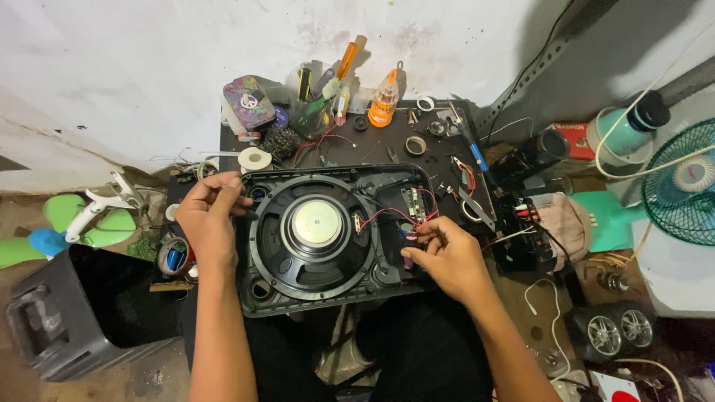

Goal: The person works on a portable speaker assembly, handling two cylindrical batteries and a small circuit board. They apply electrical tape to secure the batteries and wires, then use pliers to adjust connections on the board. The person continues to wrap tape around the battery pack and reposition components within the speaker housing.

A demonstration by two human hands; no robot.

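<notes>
A black plastic speaker panel with a large round cone driver (pixel 313 231) lies flat on a cluttered dark worktop (pixel 387 141), between the person's two hands. The left hand (pixel 208 219) curls closed on the panel's left edge. The right hand (pixel 445 253) rests at its right side, fingertips pinched together on thin red wires (pixel 387 214) beside a small green circuit board (pixel 412 202).

Small dark workbench (pixel 387 145) against the wall, speaker panel (pixel 328 238) lying flat on it. Behind the panel: tape roll (pixel 255 158), orange bottle (pixel 383 100), screwdrivers (pixel 328 82), loose rings.
</notes>
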